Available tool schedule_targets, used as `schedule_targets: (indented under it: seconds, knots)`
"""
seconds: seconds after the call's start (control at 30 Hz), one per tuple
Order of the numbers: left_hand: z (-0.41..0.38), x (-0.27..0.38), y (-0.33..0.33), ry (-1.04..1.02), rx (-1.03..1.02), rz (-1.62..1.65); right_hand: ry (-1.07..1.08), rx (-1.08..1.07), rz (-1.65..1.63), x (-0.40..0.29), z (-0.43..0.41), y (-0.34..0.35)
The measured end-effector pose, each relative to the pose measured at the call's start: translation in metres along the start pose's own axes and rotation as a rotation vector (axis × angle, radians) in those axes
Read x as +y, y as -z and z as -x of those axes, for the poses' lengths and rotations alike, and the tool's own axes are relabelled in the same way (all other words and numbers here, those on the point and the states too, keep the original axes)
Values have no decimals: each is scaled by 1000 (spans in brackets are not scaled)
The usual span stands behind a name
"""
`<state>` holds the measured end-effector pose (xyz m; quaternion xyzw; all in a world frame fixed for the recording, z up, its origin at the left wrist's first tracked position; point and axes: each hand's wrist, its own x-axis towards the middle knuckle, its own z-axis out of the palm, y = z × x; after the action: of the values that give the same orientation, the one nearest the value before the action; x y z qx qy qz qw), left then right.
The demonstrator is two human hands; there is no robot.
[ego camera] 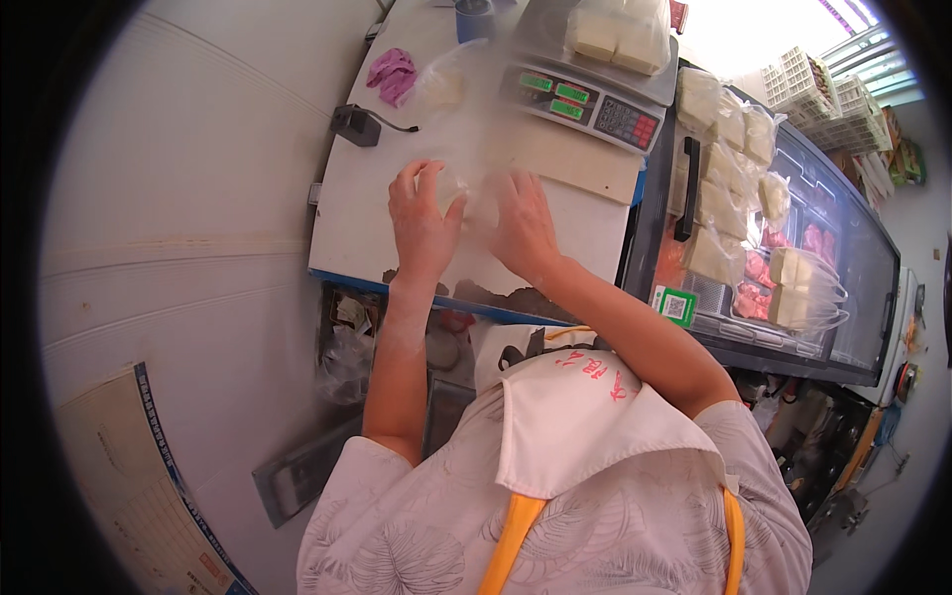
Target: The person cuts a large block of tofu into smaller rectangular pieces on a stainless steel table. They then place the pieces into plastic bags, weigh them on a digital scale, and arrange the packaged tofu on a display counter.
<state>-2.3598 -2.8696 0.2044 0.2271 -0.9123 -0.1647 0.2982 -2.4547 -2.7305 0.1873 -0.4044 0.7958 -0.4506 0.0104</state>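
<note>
Both hands are over the white tabletop (pixel 364 223), fingers pointing to its far side. My left hand (pixel 425 219) has its fingers bent and its thumb apart. A small piece of clear plastic film (pixel 452 182), perhaps a bag, shows between that thumb and the fingers; whether it is gripped cannot be made out. Just to the right, my right hand (pixel 524 223) is apart from the left, with blurred fingertips near the edge of a pale wooden board (pixel 580 160). Haze in the picture hides what its fingers touch. Farther off lies a clear plastic bag with pale contents (pixel 444 85).
A digital scale (pixel 584 108) carries bagged pale blocks (pixel 621 37). At the left are a black power adapter (pixel 358 125) and a crumpled purple cloth or bag (pixel 392 76). On the right, a glass-topped display case (pixel 855 223) bears several bagged blocks (pixel 718 190).
</note>
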Motion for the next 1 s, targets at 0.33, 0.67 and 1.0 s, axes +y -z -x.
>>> schedule_targets:
  seconds: [0.33,0.67,1.0]
  knots:
    - [-19,-28,9,516,13,775,-519,-13,-607,11,-6,44]
    - [3,-5,34,745,-260,1001,-521,-199,-296,-25,-4,100]
    - [-13,-31,30,778,-129,1024,-526,-85,-330,24,67,162]
